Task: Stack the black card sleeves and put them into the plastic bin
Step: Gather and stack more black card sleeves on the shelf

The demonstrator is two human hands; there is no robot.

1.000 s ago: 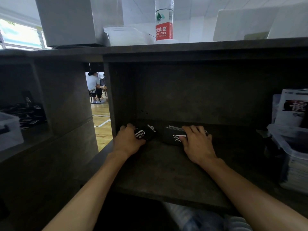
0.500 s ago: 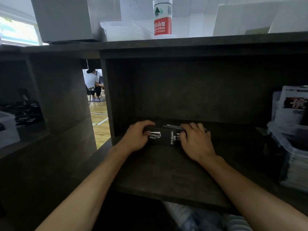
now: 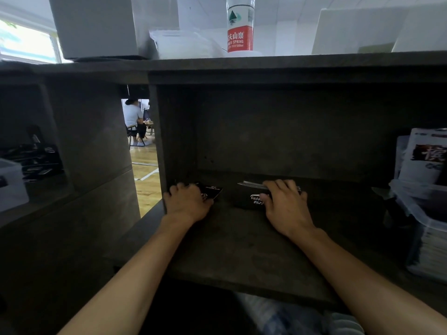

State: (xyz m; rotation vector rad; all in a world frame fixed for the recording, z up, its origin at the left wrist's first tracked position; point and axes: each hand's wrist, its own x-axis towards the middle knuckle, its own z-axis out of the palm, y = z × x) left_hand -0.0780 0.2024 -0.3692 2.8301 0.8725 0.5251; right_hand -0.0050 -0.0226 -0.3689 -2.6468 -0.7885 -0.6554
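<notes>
1. Head camera shows me a dark wooden shelf compartment (image 3: 242, 238), with both of my bare forearms reaching into it.
2. My left hand (image 3: 186, 204) sits at the back left corner of the compartment, fingers curled over a single black card sleeve with white lettering (image 3: 212, 192). I take it as gripping that sleeve, which lies tilted on the shelf board just beside the left wall.
3. My right hand (image 3: 285, 206) rests on top of a stack of black card sleeves with white script printing (image 3: 249, 199) — fingers bent over the far edge, thumb against the near face, so it holds the stack in place on the board.
4. The single sleeve and the stack lie near each other but apart, with a strip of bare shelf between them.
5. A clear plastic bin with a lid rim (image 3: 416, 213) stands at the right edge of the view, well apart from the stack; white printed packets (image 3: 425, 158) stand up in it.
6. On the top board stand a clear water bottle with a red label (image 3: 240, 32), a white box (image 3: 96, 25) and a translucent plastic container (image 3: 183, 44).
7. Through the gap on the left — a seated person (image 3: 133, 119) on a wooden floor.
</notes>
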